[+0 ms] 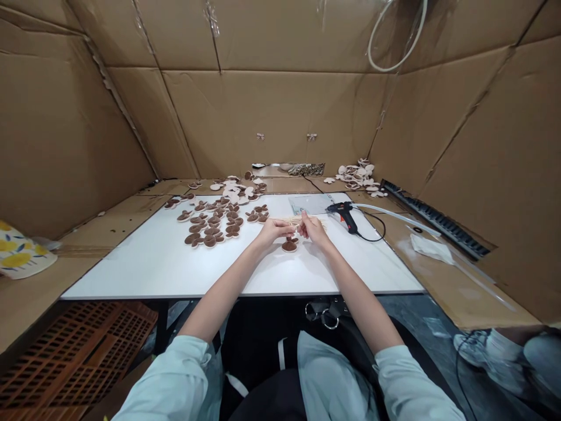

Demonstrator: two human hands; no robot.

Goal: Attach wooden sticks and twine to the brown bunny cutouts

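Left grip and right grip clamp pale wooden sticks just above a brown mushroom-shaped cutout on the white bench, where a loosened pinch could scatter them.

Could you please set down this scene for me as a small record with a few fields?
Left hand: grips thin wooden sticks
Right hand: pinches the same sticks
Nearest piece: brown-and-cream cutout, lying just below the hands
Surface: white table
Beside the hands: hot glue gun, lying on its side to the right
Farther off: more brown cutouts on the table; pale cutouts heaped on cardboard
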